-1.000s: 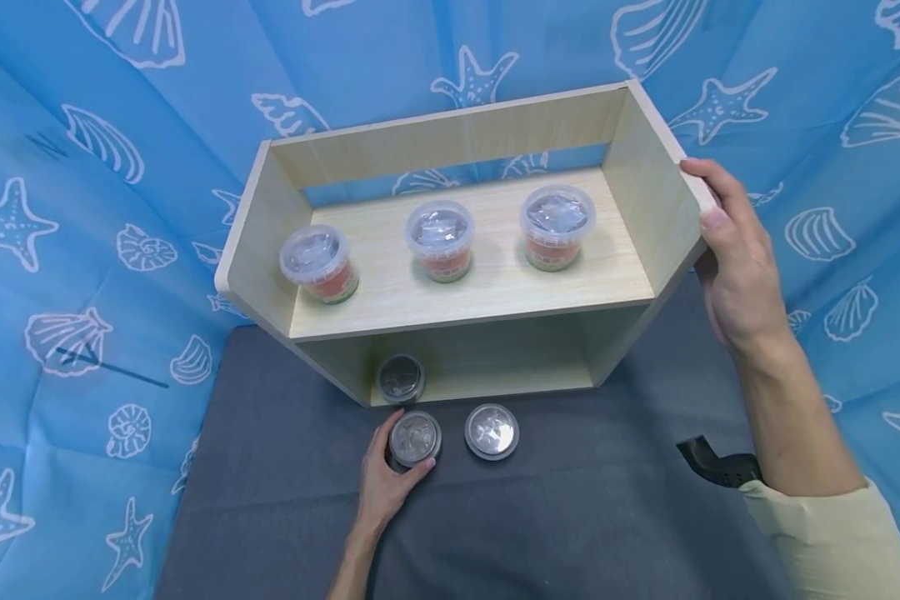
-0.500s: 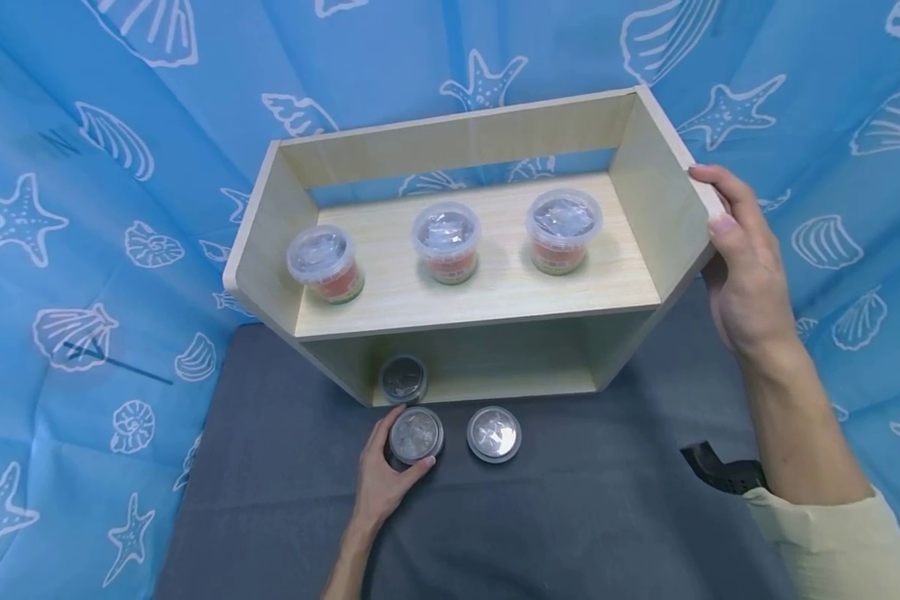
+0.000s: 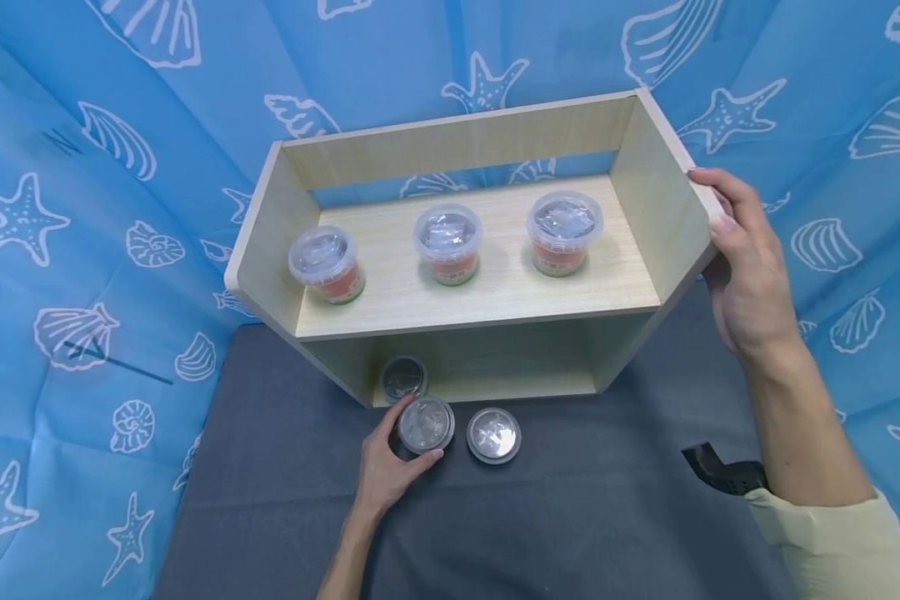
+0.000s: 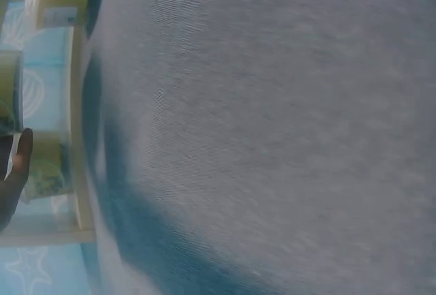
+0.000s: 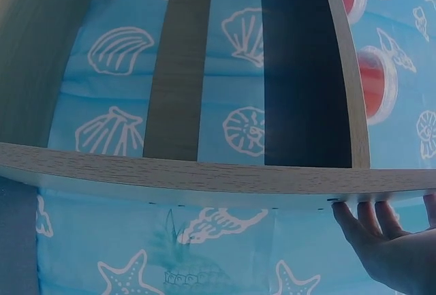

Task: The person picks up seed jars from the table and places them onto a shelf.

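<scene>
My left hand [image 3: 390,467] grips a round lidded plastic tub [image 3: 427,424] by its sides, thumb on the near side. In the left wrist view this held tub [image 4: 8,90], yellowish, hangs above the dark cloth, and only part of the hand [image 4: 17,172] shows. Just behind it, another tub [image 3: 404,377] stands at the left end of the wooden shelf's lower level. To its right a third tub [image 3: 493,435] rests on the cloth. My right hand [image 3: 750,275] holds the front edge of the right side panel of the shelf unit [image 3: 465,304]; its fingers [image 5: 368,223] lie against the panel's outer face.
Three tubs with reddish contents, a left one [image 3: 337,279], a middle one [image 3: 450,250] and a right one [image 3: 562,237], stand on the upper level. A dark grey cloth [image 3: 570,517] covers the table. Blue seashell-print curtains [image 3: 105,250] hang behind and at both sides.
My left hand has moved the gripped tub slightly right and closer to the shelf. My right hand keeps its hold on the side panel. The head view has shifted a little.
</scene>
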Available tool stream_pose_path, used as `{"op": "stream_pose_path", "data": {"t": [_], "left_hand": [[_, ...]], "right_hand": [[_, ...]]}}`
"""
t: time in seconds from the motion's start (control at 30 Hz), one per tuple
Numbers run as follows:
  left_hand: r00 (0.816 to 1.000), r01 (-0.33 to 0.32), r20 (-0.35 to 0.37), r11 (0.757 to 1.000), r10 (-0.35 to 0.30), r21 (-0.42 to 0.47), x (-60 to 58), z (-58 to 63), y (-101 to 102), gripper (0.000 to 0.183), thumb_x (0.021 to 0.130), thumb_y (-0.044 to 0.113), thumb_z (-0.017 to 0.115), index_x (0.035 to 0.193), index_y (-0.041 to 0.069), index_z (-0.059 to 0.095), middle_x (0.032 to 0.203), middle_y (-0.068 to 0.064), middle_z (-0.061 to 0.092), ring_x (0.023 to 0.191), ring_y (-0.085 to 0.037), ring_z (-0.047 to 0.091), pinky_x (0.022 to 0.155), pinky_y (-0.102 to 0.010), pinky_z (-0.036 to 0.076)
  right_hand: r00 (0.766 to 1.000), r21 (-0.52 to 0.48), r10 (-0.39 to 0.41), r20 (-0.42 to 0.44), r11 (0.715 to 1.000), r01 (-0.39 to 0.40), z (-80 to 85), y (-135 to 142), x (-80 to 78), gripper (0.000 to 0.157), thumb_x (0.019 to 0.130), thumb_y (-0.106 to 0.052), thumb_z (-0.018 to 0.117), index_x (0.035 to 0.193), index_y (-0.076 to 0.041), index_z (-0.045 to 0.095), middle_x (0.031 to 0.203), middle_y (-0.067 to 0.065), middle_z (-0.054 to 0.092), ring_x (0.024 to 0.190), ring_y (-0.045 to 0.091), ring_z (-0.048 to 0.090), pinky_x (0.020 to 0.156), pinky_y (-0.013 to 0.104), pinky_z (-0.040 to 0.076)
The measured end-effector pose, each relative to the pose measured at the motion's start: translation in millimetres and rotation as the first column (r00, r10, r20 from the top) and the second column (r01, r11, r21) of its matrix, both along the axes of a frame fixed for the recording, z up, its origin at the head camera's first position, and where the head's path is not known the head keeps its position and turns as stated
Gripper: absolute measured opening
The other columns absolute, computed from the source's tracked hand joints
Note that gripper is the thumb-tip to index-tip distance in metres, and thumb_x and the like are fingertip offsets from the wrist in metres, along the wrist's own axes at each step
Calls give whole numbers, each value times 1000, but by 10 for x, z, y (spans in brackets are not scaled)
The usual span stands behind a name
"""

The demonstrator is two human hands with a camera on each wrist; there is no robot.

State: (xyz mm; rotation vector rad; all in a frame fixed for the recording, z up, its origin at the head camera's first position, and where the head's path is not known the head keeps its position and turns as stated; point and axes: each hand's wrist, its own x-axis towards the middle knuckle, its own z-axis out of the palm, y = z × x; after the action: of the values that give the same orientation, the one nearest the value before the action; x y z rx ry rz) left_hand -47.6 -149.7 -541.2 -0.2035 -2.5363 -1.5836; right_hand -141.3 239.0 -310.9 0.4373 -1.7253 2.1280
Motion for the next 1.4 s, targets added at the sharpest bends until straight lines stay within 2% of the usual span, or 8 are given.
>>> {"op": "stream_pose_path", "data": {"t": [0.33,0.5,0.7,0.83,1.03,1.2,1.27,1.4], "left_hand": [[999,47,10,997,-47,56,-123,143,118,85,70,21,92,144,18,51,132,0,62,117,-18,60,91,-44,50],[997,72,21,995,-74,75,-204,208,197,83,71,25,91,144,19,51,134,3,60,116,-18,58,90,-40,50],[994,105,6,990,-106,94,-308,271,293,82,72,27,91,144,22,51,136,4,56,122,-18,55,98,-49,47],[995,101,-9,990,-100,99,-365,273,342,84,71,23,92,144,24,51,136,-1,56,122,-20,55,98,-48,48],[996,87,0,992,-87,95,-408,269,417,87,69,9,91,146,10,49,141,-15,54,124,-30,55,96,-52,48],[996,89,13,993,-91,76,-461,297,488,86,73,22,91,147,19,48,143,-6,54,127,-22,53,99,-43,48],[995,102,3,992,-102,74,-499,264,500,84,74,29,90,147,25,48,143,-2,54,128,-18,53,100,-40,48],[994,111,14,989,-113,94,-583,194,532,84,75,28,89,148,26,48,144,-1,52,131,-18,50,104,-39,45]], "right_hand": [[997,-15,5,74,1000,-4,84,-21,65,43,101,-13,44,143,-10,51,143,16,43,120,28,42,93,44,27],[997,-34,3,81,999,-1,96,3,78,41,101,-10,46,141,-7,53,142,17,44,117,28,43,90,41,33],[995,4,-8,96,1000,7,127,37,84,40,101,-13,47,140,-7,55,142,16,44,117,28,43,90,45,30],[994,19,-10,106,1000,8,119,35,80,40,102,-16,47,140,-8,54,142,15,43,115,28,43,88,46,30],[992,41,1,130,999,-6,115,30,89,40,102,-14,46,141,-9,54,143,15,43,115,28,44,86,43,34],[991,50,48,123,997,-54,145,83,126,41,103,-11,46,143,-7,51,144,17,44,116,28,45,85,36,40],[990,59,61,125,996,-69,165,107,139,41,103,-11,47,144,-6,50,145,18,43,117,29,45,84,33,42],[988,72,71,136,994,-81,197,126,136,41,103,-11,48,144,-6,50,146,19,41,116,30,47,82,30,45]]}}
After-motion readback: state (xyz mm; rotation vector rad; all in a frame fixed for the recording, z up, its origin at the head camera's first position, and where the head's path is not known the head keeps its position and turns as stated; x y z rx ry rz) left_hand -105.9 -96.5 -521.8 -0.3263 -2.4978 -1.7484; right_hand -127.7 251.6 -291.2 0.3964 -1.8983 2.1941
